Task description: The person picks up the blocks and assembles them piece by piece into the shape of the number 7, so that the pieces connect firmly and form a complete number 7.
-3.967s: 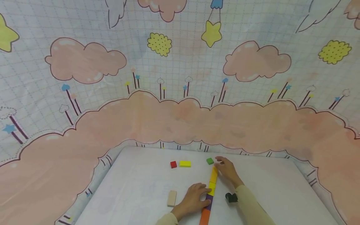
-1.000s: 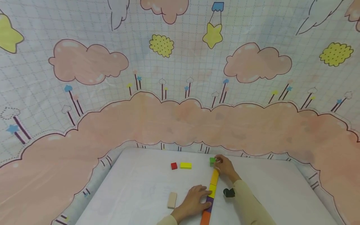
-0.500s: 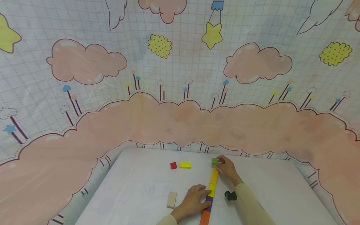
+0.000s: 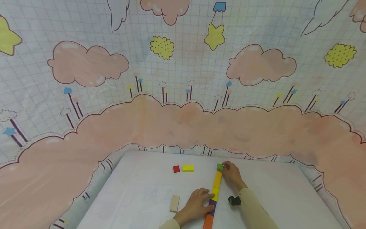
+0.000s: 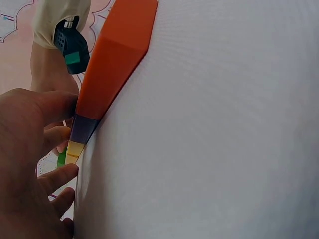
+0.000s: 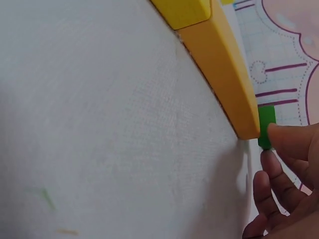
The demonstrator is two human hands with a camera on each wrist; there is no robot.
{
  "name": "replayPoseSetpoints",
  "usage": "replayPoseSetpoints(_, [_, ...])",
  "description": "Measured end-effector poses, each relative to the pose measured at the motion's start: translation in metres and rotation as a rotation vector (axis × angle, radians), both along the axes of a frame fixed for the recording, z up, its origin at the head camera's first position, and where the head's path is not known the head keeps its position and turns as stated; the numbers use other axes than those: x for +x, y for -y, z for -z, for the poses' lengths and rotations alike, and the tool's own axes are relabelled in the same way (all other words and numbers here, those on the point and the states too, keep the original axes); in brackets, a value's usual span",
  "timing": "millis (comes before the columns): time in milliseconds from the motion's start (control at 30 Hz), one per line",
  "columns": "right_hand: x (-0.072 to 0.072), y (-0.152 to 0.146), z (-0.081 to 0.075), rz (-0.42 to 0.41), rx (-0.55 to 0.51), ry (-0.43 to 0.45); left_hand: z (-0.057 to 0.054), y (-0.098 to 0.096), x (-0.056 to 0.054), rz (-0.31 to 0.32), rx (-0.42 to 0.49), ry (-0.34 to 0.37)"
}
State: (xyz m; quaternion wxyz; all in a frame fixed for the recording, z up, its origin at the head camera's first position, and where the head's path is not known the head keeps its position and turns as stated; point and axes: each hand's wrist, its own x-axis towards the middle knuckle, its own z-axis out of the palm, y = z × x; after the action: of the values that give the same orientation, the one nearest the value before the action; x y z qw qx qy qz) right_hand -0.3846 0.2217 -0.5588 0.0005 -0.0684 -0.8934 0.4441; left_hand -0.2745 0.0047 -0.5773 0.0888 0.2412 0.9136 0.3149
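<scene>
Now the right hand (image 4: 232,174) pinches the green block (image 4: 219,167) farther right; left hand (image 4: 195,204) spread.

A cloud-and-star printed backdrop (image 4: 183,124) closes in a white bench (image 4: 140,181) like a screened nook. Home or studio is unclear.

Garment: plain, pale yellow-cream long sleeves, comprising left sleeve (image 4: 170,224) and right sleeve (image 4: 255,206). Hands: left hand (image 4: 195,203) and right hand (image 4: 232,175), both bare. Right wrist device (image 4: 234,201): dark green-black, lobed outline in the head view. Left wrist view detail: angular housing, small metallic fitting (image 5: 69,23) near the cuff, dotted side face, lighter green end face (image 5: 72,58).
</scene>
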Motion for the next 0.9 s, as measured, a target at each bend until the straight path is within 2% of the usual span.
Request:
replayPoseSetpoints(333, [0.0036,-0.0012,0.0027,0.001,0.053,-0.001,0.0022,0.0011,0.0025,0.008,0.010,0.013])
replayPoseSetpoints(633, [0.0078,0.0001,0.0030,0.026,0.014,0.046,0.0031,0.0027,0.0055,0.010,0.008,0.017])
replayPoseSetpoints(900, [0.0103,-0.0002,0.0057,0.030,0.051,0.017,0.0015,0.0057,0.0079,0.019,-0.001,0.002])
